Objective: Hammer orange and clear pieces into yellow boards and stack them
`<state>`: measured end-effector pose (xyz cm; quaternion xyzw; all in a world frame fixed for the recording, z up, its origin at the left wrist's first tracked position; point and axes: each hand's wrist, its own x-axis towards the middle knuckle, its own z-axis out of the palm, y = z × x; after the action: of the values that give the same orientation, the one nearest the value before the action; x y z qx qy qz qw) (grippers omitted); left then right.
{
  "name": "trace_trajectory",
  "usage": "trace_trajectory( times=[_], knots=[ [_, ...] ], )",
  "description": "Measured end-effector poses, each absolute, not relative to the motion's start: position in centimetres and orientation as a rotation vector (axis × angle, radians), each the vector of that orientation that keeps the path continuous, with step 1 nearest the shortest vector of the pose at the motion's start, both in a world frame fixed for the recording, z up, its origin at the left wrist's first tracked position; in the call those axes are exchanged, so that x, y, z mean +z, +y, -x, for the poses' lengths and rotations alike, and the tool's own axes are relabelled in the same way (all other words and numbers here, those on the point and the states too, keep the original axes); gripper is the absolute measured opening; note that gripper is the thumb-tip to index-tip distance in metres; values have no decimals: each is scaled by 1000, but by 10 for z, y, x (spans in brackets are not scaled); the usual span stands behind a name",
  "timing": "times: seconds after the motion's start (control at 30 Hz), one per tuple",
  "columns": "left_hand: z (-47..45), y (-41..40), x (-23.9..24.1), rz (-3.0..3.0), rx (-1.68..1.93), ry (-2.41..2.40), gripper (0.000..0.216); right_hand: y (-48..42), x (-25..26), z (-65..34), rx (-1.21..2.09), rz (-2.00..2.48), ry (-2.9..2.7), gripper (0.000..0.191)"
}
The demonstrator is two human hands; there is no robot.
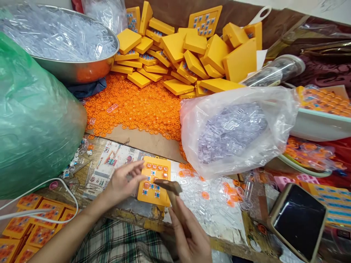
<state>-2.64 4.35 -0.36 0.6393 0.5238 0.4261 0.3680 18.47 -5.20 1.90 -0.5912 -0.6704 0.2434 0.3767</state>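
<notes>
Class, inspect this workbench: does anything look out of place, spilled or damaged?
Orange rings lie scattered on the white work surface right of the hammer, apart from the orange heap; they look spilled, though perhaps set there deliberately. The bench's front edge looks worn.

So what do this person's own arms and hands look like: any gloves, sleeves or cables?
The left hand and right hand wear no gloves, and I see no rings. The left forearm shows no sleeve, watch or cable on it; the right forearm is cut off by the frame. The lap has green-and-white checked cloth, apparently clothing.
</notes>
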Motion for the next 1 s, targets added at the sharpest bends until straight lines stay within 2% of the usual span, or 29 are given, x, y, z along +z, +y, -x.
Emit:
trace_trajectory(
  times=[0.07,0.17,0.33,0.57,0.73,0.9,1.0],
  knots=[
    [31,75,3,-1778,1205,1574,20,-50,16,-187,589,1582,-1551,49],
    [34,131,5,-1849,1190,1814,22,-47,12,-191,603,1688,-1378,44],
    [34,174,-4,-1886,1049,1804,23,-52,6,-199,664,1756,-1242,43],
    [30,147,-16,-2004,850,1544,12,-55,2,-202,678,1767,-1197,45],
    [23,113,-3,-2061,869,1471,23,-57,6,-201,624,1676,-1373,43],
    [13,43,7,-2185,849,1087,38,-65,8,-198,526,1483,-1611,56],
    [9,23,1,-2200,779,1070,43,-65,13,-194,508,1463,-1759,57]
  ],
)
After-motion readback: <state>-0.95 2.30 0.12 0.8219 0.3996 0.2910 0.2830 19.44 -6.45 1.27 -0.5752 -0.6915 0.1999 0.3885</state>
